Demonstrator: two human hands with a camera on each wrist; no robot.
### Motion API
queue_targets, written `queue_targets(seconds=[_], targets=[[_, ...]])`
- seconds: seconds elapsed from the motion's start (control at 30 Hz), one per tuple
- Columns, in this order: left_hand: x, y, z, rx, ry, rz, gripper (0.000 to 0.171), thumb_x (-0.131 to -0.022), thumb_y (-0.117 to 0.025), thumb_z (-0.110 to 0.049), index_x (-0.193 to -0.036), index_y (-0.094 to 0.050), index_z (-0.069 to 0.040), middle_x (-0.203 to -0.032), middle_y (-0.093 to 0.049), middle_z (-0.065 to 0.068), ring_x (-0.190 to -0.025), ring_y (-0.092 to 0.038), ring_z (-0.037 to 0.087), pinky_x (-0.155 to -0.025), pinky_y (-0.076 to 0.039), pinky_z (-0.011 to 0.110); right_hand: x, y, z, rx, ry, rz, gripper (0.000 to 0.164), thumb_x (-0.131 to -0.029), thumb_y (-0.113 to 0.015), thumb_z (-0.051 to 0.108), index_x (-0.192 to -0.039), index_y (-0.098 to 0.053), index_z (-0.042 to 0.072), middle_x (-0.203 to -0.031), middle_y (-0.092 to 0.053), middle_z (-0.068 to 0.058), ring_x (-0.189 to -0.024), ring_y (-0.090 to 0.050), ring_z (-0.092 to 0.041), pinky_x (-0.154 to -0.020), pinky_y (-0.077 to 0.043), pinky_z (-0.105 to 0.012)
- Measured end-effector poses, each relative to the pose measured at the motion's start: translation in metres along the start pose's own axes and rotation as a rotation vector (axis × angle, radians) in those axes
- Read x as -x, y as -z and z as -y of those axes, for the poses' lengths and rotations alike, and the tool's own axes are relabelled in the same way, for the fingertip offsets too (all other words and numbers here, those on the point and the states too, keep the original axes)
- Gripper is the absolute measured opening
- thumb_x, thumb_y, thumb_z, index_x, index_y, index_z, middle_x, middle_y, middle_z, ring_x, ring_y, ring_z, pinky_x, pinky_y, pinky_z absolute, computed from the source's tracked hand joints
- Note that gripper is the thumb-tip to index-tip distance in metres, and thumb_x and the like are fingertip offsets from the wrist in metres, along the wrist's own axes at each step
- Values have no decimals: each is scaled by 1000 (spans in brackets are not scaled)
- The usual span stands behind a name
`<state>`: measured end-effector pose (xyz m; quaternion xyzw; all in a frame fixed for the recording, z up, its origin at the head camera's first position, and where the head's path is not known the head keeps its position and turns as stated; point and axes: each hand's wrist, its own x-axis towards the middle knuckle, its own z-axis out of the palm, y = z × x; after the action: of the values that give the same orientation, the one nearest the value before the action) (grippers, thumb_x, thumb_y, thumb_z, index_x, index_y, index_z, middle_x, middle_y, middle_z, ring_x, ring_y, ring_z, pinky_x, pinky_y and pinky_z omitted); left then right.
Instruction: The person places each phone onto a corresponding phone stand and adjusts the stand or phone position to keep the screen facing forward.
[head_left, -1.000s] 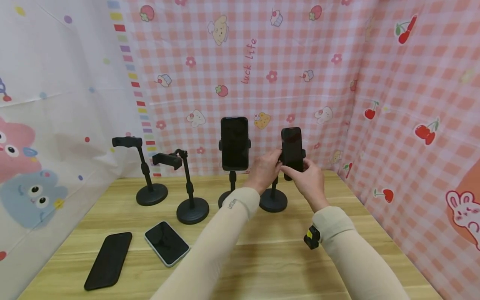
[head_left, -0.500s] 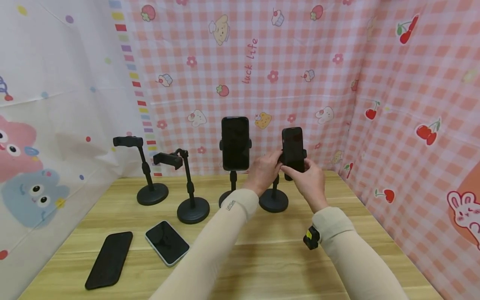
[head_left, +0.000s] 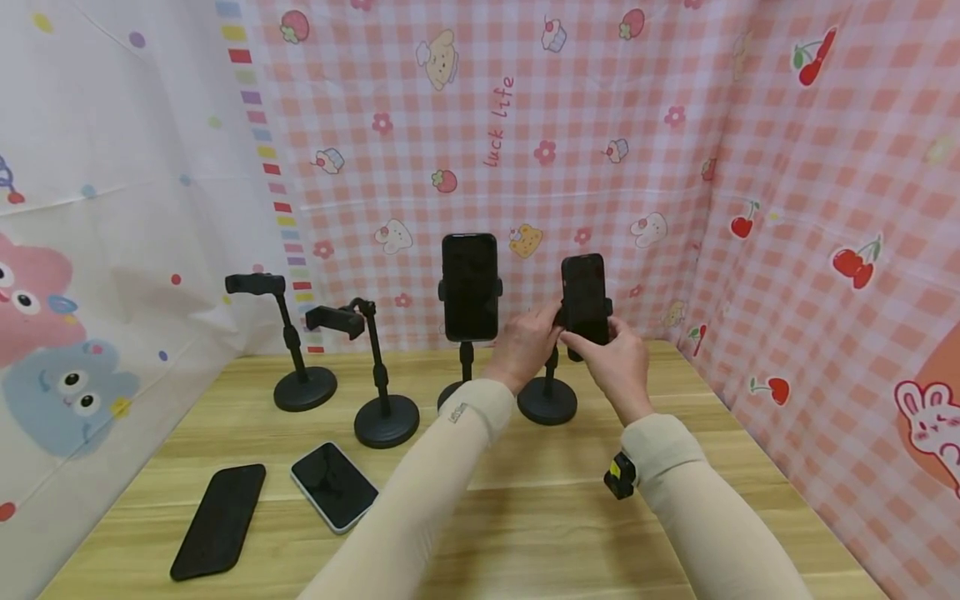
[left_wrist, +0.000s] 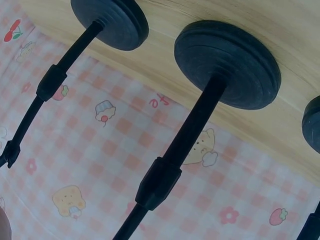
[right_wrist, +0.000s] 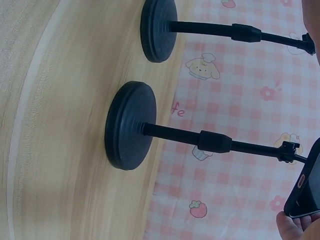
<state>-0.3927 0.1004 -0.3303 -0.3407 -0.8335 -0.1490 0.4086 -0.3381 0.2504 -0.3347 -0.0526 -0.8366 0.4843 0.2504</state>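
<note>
My right hand [head_left: 622, 358] pinches the lower end of a black phone [head_left: 585, 296] at a wooden table [head_left: 540, 517], thumb across its front and fingers at its right edge. My left hand [head_left: 525, 342] is at the phone's left side, fingertips by the holder; whether those fingers grip anything, I cannot tell.

Only the head view takes in all four stands: the right stand [head_left: 548, 402] below my hands, the middle stand [head_left: 467, 360] with an upright phone [head_left: 471, 287] in its holder, and two further stands, the near stand [head_left: 385, 421] and the far stand [head_left: 300, 387], to the left. It alone also shows a dark phone [head_left: 219, 522] and a pale-rimmed phone [head_left: 335, 487] lying flat.

The left wrist view, tipped over, gives round bases and poles with thick collars close up, and just a sliver of hand at its edge. The right wrist view adds the black phone's side, with a small orange-toned mark, and my fingertips against its lower corner.

The black phone stands nearly upright between my hands, above the right stand's base, its screen dark.
</note>
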Motion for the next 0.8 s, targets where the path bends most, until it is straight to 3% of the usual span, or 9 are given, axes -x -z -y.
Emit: queue_targets(seconds=[0.23, 0.4, 0.5, 0.67, 0.8], targets=[[2, -1, -1, -61, -21, -37, 39, -93, -72, -21, -127, -63, -4, -108, -73, 6, -89, -71, 13, -80, -54, 22, 1, 0, 1, -4, 4, -8, 71, -77, -78, 59, -120, -61, 6, -104, -64, -12, -90, -57, -29, -76, -46, -39], [2, -3, -4, -197, -111, -66, 35, -94, -71, -24, -122, -65, -5, -97, -73, 4, -78, -69, 10, -73, -55, 21, 0, 1, -2, 36, 12, -40, 71, -77, -79, 57, -119, -61, 3, -104, -64, -15, -91, -58, -30, -76, -46, -41], [2, -4, -5, -213, -149, -80, 32, -94, -71, -23, -119, -65, -3, -97, -73, 5, -77, -69, 11, -72, -55, 21, 0, 2, -5, 53, 10, -50, 73, -76, -79, 57, -120, -60, 2, -106, -64, -16, -93, -58, -31, -79, -46, -43], [2, -4, -5, -200, -127, -76, 32, -93, -72, -22, -118, -66, -2, -96, -73, 6, -77, -70, 12, -72, -55, 22, -1, 1, -4, 59, 20, -53, 70, -76, -80, 56, -117, -61, 3, -104, -65, -15, -91, -58, -31, -78, -47, -44], [0, -1, -5, -184, -62, -26, 35, -94, -71, -24, -121, -66, -4, -96, -73, 5, -79, -70, 11, -72, -55, 22, -1, -1, -1, 49, 27, -50, 67, -77, -80, 55, -115, -62, 3, -103, -65, -14, -89, -58, -30, -75, -47, -43]])
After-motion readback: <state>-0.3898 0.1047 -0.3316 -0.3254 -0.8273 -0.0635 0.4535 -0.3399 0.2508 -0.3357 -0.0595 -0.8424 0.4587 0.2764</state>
